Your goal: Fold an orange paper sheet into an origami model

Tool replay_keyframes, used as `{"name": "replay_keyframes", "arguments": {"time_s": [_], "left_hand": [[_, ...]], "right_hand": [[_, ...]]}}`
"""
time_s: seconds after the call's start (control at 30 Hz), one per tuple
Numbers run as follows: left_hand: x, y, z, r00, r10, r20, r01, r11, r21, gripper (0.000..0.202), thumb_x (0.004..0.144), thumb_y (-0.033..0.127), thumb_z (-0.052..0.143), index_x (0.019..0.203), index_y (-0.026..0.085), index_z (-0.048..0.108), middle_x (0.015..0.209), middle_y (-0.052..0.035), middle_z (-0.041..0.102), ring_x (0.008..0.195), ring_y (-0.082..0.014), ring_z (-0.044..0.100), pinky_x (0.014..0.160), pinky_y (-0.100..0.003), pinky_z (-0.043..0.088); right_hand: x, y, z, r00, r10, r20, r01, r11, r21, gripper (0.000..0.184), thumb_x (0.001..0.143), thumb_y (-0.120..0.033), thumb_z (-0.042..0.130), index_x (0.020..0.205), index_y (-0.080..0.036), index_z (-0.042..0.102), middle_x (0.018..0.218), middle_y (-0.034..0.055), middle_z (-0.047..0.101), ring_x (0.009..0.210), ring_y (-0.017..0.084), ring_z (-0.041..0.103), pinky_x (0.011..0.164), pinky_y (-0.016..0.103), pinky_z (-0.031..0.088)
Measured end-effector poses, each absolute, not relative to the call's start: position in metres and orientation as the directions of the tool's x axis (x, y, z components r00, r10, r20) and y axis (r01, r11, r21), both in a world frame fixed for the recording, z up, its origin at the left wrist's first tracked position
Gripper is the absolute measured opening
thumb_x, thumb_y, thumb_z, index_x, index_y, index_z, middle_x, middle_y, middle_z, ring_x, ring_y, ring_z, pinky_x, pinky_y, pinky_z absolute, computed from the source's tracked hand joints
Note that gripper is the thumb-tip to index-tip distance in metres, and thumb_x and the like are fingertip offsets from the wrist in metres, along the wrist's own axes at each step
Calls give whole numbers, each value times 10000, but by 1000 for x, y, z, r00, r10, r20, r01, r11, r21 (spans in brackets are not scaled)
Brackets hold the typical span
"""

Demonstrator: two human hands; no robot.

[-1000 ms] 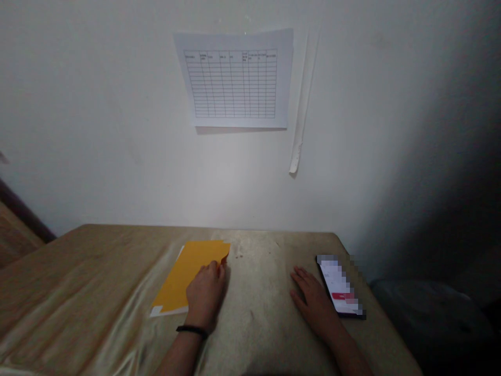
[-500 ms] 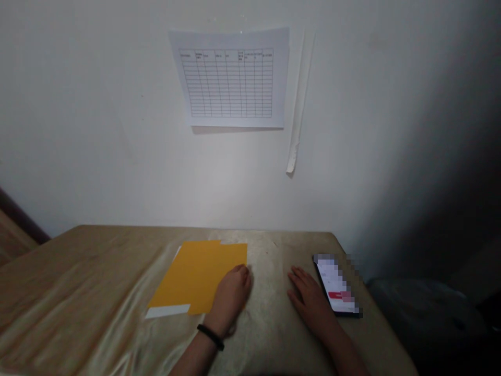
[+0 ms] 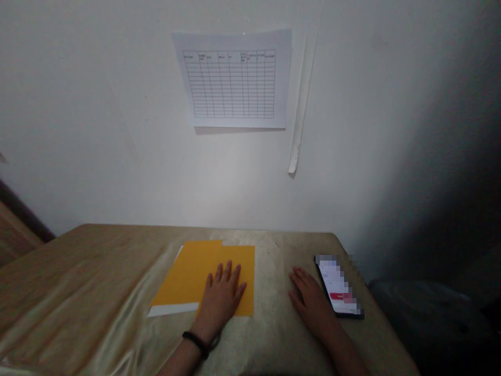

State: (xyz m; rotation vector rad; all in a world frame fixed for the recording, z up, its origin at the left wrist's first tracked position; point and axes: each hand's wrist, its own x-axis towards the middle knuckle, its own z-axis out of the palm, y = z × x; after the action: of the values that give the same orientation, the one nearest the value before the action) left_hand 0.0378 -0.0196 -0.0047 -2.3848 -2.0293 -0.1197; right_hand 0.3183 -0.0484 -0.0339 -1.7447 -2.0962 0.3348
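Note:
Yellow paper (image 3: 183, 277) lies on the cloth-covered table, looking like two overlapping pieces with a step in the top edge. A strip of white paper (image 3: 174, 309) shows from under its lower left edge. My left hand (image 3: 222, 295), with a black band on the wrist, rests flat on the right part of the yellow paper, fingers spread. To the right, my right hand (image 3: 311, 300) lies on the tablecloth with its fingers stretched out, holding nothing. Just beside it is a phone (image 3: 334, 282) with its screen lit and partly pixelated.
A printed table sheet (image 3: 235, 83) is fixed to the wall above the table. A white strip (image 3: 297, 115) hangs on the wall beside it. The beige tablecloth (image 3: 97, 282) has folds at the left. Something dark (image 3: 426, 313) stands right of the table.
My left hand has opened from a curled shape at the paper's right edge and now lies spread on it. The yellow paper's right edge reaches slightly farther right. My right hand stays in place.

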Motion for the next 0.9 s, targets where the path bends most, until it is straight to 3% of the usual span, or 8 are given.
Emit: {"name": "replay_keyframes", "arguments": {"time_s": [0.3,0.4,0.63,0.77,0.9], "left_hand": [[98,-43,-5,321,942,100,935,-332,124,485,978,439,435,1422,270,532,1524,-108,461,1350,-352,448,1062,-527,388],[108,-46,-9,408,902,141,889,-428,162,476,970,479,451,1414,329,533,1522,-71,467,1310,-345,473,1064,-544,377],[103,-35,-13,453,874,175,853,-482,201,436,959,460,491,1373,348,571,1468,-53,521,1278,-331,475,1091,-548,355],[97,-21,-15,438,874,211,868,-472,152,414,991,303,411,1369,256,575,1470,-89,518,1335,-291,459,1144,-549,311],[96,-12,-21,441,885,149,884,-457,97,500,1012,343,356,1478,185,449,1575,-131,375,1452,-319,330,1160,-601,262]], "right_hand": [[316,-51,-28,-151,978,147,880,201,-431,526,996,-413,352,1445,-173,484,1562,68,386,1471,231,302,1235,448,234],[317,-51,-29,-157,974,163,877,214,-429,533,1001,-425,345,1453,-173,471,1562,78,385,1471,233,302,1231,452,243],[313,-52,-34,-213,957,199,894,273,-356,508,955,-377,444,1427,-198,504,1556,87,396,1467,261,307,1222,491,249],[300,-49,-32,-199,949,242,912,270,-309,520,940,-286,426,1437,-144,482,1607,110,279,1500,265,216,1228,464,250],[285,-39,-28,-267,937,226,909,323,-264,570,931,-207,365,1490,-97,393,1618,115,228,1508,238,184,1239,436,222]]}}
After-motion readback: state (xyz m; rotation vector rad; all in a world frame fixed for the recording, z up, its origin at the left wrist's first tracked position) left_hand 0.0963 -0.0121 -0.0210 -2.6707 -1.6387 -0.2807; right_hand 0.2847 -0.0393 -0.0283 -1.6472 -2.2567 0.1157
